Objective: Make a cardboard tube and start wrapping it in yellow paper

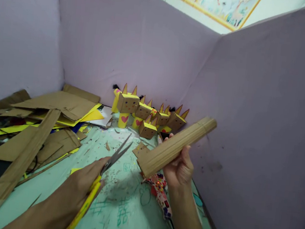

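A home craft corner: cardboard scraps [43, 124] and yellow paper litter a scribbled green surface [119, 213], box figures [147, 115] lined against purple fabric walls [127, 45].

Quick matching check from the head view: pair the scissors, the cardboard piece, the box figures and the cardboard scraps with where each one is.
Things:
1. scissors
2. folded cardboard piece
3. box figures
4. cardboard scraps

Places:
A. piled on the left of the table
B. in the right hand, raised above the table
C. in the left hand, blades open
D. lined up against the back wall

Pairs: 1-C, 2-B, 3-D, 4-A
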A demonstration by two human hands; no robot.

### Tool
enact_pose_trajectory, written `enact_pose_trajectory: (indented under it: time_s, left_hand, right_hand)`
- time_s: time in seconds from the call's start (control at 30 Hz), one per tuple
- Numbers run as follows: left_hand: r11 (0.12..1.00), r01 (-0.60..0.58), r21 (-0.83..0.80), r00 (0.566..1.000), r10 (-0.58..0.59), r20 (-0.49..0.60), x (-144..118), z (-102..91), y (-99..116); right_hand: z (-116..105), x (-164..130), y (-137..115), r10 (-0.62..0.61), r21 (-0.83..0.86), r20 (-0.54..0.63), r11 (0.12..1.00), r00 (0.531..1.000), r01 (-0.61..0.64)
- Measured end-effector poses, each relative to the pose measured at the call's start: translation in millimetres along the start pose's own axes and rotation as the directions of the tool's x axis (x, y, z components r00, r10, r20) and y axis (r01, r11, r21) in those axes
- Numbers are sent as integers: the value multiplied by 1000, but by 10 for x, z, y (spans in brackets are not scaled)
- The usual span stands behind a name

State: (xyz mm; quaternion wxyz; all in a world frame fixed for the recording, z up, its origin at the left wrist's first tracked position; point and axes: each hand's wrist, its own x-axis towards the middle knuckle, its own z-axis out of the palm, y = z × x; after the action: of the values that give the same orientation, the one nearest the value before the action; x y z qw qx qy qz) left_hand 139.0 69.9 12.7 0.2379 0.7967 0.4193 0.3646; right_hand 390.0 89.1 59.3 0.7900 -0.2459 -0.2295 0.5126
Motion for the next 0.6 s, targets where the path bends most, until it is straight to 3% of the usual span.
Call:
enact_pose_trajectory:
  time_s: [0.1, 0.23, 0.4, 0.6]
  left_hand:
    - [990, -80, 116, 997, 80, 4, -47, 107, -35]
    - [964, -87, 253, 996, 93, -11, -174, 215, -66]
    - [843, -263, 469, 962, 267, 60, -313, 329, -47]
    - [864, -133, 486, 968, 220, -125, -356, 510, 2]
  right_hand:
    - [-30, 55, 86, 41, 18, 13, 999, 999, -41]
    - [-115, 34, 110, 31, 34, 27, 999, 999, -32]
    - [-189, -62, 26, -67, 24, 121, 998, 990, 64]
    - [-158, -134, -44, -147, 3, 164, 989, 976, 149]
